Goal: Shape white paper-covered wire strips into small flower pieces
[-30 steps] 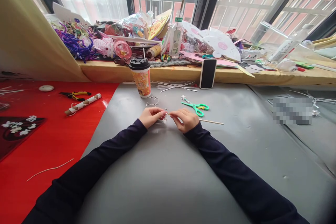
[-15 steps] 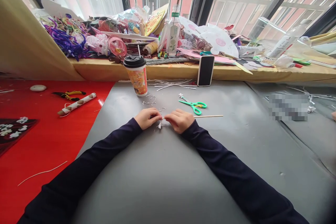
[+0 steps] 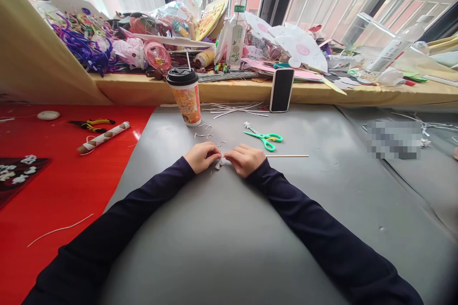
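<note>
My right hand (image 3: 246, 160) is closed around a thin wooden stick (image 3: 288, 156), whose bare end sticks out to the right past the wrist. The stick's left tip shows between the two hands. My left hand (image 3: 202, 157) pinches at that tip, thumb and fingers pressed together. Just below the fingertips hangs a small white frayed tuft (image 3: 218, 165); how it joins the stick is too small to make out. Green-handled scissors (image 3: 266, 140) lie partly spread beyond my right hand. White scraps (image 3: 203, 130) are scattered beyond my left hand.
A paper cup (image 3: 186, 100) with a black lid and a phone (image 3: 281, 90) stand at the back. Between them lie white strips (image 3: 238, 110). Pliers (image 3: 92, 125) and a wrapped roll (image 3: 103, 138) rest on the red surface. Craft materials crowd the sill (image 3: 229, 88).
The stick's right end reaches slightly farther right than before. Both hands keep nearly the same pinched pose, and the whole view has shifted a little.
</note>
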### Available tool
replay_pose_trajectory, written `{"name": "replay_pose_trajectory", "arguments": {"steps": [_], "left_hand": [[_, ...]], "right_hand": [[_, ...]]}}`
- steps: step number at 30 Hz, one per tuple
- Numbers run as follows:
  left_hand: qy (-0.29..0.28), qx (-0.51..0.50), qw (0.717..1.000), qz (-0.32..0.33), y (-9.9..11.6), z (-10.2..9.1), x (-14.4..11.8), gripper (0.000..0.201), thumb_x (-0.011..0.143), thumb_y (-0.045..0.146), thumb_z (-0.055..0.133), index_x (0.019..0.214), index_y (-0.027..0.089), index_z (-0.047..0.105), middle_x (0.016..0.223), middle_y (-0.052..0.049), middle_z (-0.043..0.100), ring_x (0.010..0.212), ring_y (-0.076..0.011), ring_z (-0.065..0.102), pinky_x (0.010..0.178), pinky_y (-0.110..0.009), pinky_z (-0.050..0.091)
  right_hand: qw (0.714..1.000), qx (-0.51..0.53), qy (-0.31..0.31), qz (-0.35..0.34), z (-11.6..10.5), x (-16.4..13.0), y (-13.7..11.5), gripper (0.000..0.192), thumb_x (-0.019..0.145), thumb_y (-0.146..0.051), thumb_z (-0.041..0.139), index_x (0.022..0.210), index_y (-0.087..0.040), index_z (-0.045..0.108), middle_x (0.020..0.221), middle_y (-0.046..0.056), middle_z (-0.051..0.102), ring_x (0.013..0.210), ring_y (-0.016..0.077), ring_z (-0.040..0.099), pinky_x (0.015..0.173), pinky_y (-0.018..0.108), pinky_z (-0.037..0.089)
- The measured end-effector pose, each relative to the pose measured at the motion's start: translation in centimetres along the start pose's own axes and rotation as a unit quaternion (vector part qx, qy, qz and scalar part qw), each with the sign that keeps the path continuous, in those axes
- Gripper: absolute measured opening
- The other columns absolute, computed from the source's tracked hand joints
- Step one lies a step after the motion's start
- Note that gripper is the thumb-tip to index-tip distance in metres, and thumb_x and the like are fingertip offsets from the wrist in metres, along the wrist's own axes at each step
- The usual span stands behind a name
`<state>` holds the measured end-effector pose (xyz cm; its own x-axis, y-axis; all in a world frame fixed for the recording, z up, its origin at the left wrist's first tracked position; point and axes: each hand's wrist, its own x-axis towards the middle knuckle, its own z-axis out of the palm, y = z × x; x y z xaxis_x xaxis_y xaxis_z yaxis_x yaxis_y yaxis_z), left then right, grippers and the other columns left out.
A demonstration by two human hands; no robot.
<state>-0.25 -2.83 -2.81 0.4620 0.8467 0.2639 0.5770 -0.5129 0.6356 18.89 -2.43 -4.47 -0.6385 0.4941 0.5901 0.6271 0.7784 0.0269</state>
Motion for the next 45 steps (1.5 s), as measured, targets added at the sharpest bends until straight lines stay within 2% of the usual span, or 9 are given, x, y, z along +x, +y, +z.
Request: {"name": "replay_pose_trajectory", "arguments": {"steps": [6, 16, 21, 24, 27, 31, 36, 40, 45], "left_hand": [[-0.002, 0.057, 0.998, 0.033, 0.1, 0.0, -0.2, 0.016, 0.076, 0.022, 0.045, 0.076, 0.016, 0.059, 0.072, -0.004, 0.055, 0.065, -0.0130, 0.048, 0.064, -0.025, 0.038], [-0.001, 0.061, 0.998, 0.027, 0.2, 0.1, -0.2, 0.013, 0.073, 0.019, 0.046, 0.076, 0.016, 0.057, 0.073, -0.004, 0.054, 0.066, -0.0137, 0.049, 0.066, -0.025, 0.039], [0.022, 0.019, 0.998, 0.049, 0.4, 0.1, -0.4, 0.018, 0.062, 0.003, 0.041, 0.060, 0.016, 0.054, 0.071, -0.003, 0.057, 0.063, -0.0116, 0.049, 0.062, -0.023, 0.039], [0.026, -0.004, 0.999, 0.034, 0.6, 0.2, -0.4, 0.021, 0.061, 0.002, 0.040, 0.062, 0.017, 0.055, 0.070, -0.002, 0.058, 0.062, -0.0111, 0.050, 0.062, -0.023, 0.039], [0.066, -0.009, 0.998, -0.014, 0.4, 0.1, -0.1, 0.016, 0.065, 0.008, 0.044, 0.071, 0.016, 0.057, 0.069, -0.002, 0.058, 0.062, -0.0113, 0.050, 0.064, -0.024, 0.040], [0.178, -0.061, 0.980, -0.069, -0.6, -0.1, 0.8, 0.018, 0.072, 0.017, 0.043, 0.085, 0.014, 0.055, 0.078, -0.004, 0.059, 0.068, -0.0113, 0.053, 0.067, -0.024, 0.042], [0.111, -0.080, 0.988, -0.076, -1.4, 0.2, 1.0, 0.019, 0.073, 0.023, 0.046, 0.087, 0.014, 0.054, 0.075, -0.003, 0.057, 0.060, -0.0096, 0.051, 0.060, -0.023, 0.042], [0.066, -0.074, 0.994, -0.054, -1.3, 0.6, 0.7, 0.019, 0.073, 0.023, 0.047, 0.087, 0.015, 0.055, 0.077, -0.002, 0.058, 0.064, -0.0101, 0.052, 0.063, -0.023, 0.044], [0.052, -0.086, 0.993, -0.054, -1.6, 0.6, 0.5, 0.020, 0.071, 0.019, 0.047, 0.088, 0.013, 0.055, 0.082, -0.004, 0.060, 0.069, -0.0105, 0.055, 0.065, -0.023, 0.045]], "right_hand": [[1.000, -0.004, -0.014, 0.017, 0.0, 0.0, -0.3, 0.020, 0.083, -0.027, 0.041, 0.087, -0.022, 0.060, 0.073, 0.002, 0.061, 0.070, 0.0128, 0.049, 0.059, 0.023, 0.033], [1.000, 0.002, 0.003, 0.015, 0.2, -0.1, -0.3, 0.019, 0.083, -0.027, 0.041, 0.086, -0.024, 0.060, 0.073, 0.000, 0.061, 0.070, 0.0124, 0.049, 0.059, 0.023, 0.033], [1.000, 0.008, 0.013, 0.025, 0.1, 0.0, -0.3, 0.019, 0.082, -0.027, 0.042, 0.087, -0.023, 0.060, 0.074, 0.000, 0.062, 0.070, 0.0125, 0.050, 0.060, 0.023, 0.033], [0.999, 0.012, 0.012, 0.033, -0.1, 0.0, -0.3, 0.020, 0.082, -0.027, 0.042, 0.089, -0.023, 0.060, 0.076, 0.001, 0.062, 0.070, 0.0128, 0.050, 0.061, 0.023, 0.034], [0.999, 0.008, 0.005, 0.043, -0.4, 0.1, 0.0, 0.020, 0.082, -0.027, 0.042, 0.087, -0.022, 0.061, 0.075, 0.001, 0.062, 0.070, 0.0132, 0.051, 0.059, 0.024, 0.034], [0.994, 0.001, 0.043, 0.105, -0.5, 0.4, 0.6, 0.020, 0.081, -0.028, 0.044, 0.088, -0.021, 0.061, 0.078, 0.002, 0.063, 0.074, 0.0144, 0.052, 0.062, 0.024, 0.035], [0.996, 0.023, -0.002, 0.087, 0.2, 0.4, 0.8, 0.021, 0.081, -0.026, 0.042, 0.089, -0.021, 0.061, 0.075, 0.003, 0.061, 0.073, 0.0146, 0.051, 0.061, 0.024, 0.036], [0.995, 0.054, -0.036, 0.070, 0.3, 0.3, 0.4, 0.028, 0.080, -0.017, 0.039, 0.102, -0.020, 0.055, 0.080, 0.005, 0.059, 0.077, 0.0162, 0.050, 0.065, 0.026, 0.041], [0.993, 0.087, -0.052, 0.058, 0.6, 0.4, 0.1, 0.032, 0.079, -0.014, 0.038, 0.106, -0.018, 0.054, 0.083, 0.005, 0.059, 0.078, 0.0172, 0.050, 0.069, 0.028, 0.044]]}}
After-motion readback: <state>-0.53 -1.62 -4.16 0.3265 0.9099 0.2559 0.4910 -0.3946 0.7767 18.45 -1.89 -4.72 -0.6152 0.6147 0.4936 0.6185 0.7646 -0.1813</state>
